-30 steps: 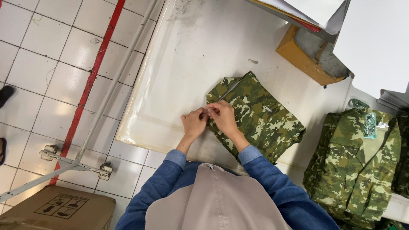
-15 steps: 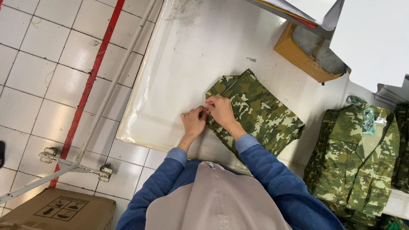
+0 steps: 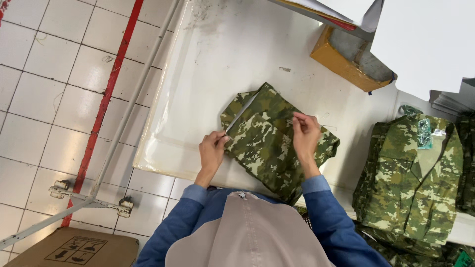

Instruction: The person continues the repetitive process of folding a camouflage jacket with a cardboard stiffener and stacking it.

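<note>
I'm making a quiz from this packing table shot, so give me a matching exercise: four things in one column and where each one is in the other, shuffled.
Things:
1 folded camouflage garment
2 yellow box
3 cardboard carton
4 red line

Places:
A on the floor tiles, left of the table
B under both hands
C far right part of the table
D floor, bottom left corner

Pairs: 1-B, 2-C, 3-D, 4-A

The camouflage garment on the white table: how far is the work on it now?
Done: the camouflage garment lies folded flat on the white table. In hand: the left hand pinches its left edge, the right hand presses its top. Left: it is not yet with the folded pile on the right.
</note>
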